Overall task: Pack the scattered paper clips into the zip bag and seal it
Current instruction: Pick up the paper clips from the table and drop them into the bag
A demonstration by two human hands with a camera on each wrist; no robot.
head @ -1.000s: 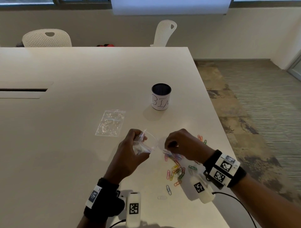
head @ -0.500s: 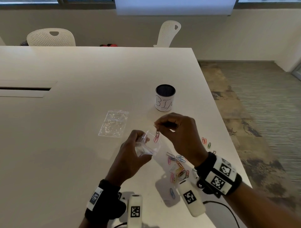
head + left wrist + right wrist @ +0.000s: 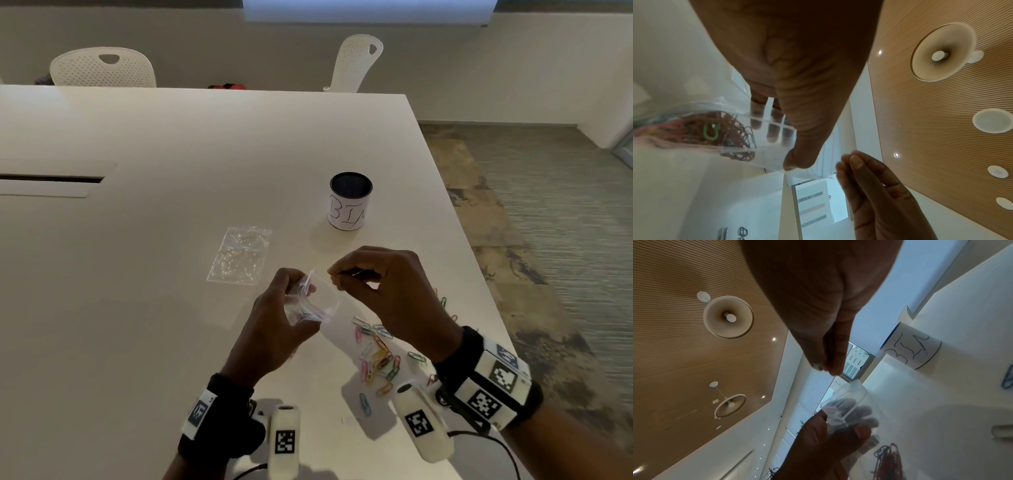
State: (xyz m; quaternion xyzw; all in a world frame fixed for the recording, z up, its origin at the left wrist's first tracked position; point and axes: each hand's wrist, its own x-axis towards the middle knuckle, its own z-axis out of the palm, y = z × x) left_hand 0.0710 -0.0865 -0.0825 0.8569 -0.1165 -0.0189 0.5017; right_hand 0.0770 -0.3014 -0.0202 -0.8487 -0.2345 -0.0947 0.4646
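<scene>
- Head view, nearest first: the left hand (image 3: 274, 329) grips a small clear zip bag (image 3: 310, 303) above the table, thumb and fingers curled round it, mouth held open and tipped toward the other hand.
- Left wrist view shows coloured paper clips already inside the bag (image 3: 719, 129), red ones and a green one among them.
- Just right of the bag, the right hand (image 3: 387, 294) hovers at its mouth with fingertips (image 3: 828, 366) pinched together. Whether a clip sits between them cannot be told; none shows plainly.
- Judgement: the filling step is in hand, a drop into the bag or just after it.
- Nearer the viewer and right of the bag, a loose pile of paper clips (image 3: 376, 359) lies on the table, with a few strays beyond the right wrist, so packing looks well short of done.
- Judgement: the next move calls for the right hand to go down to that pile, pinch up more clips and bring them back, while the left hand keeps the mouth open. Sealing comes last.
- Left of the bag and farther off, a second clear plastic bag (image 3: 239, 255) lies flat.
- Beyond the bag, a white cup (image 3: 349, 202) with a dark rim and handwritten letters stands upright.
- All this rests on a large pale table (image 3: 171, 144).
- Farthest from the bag, two white perforated chairs (image 3: 102, 68) stand against a plain wall; patterned carpet lies right of the table.
</scene>
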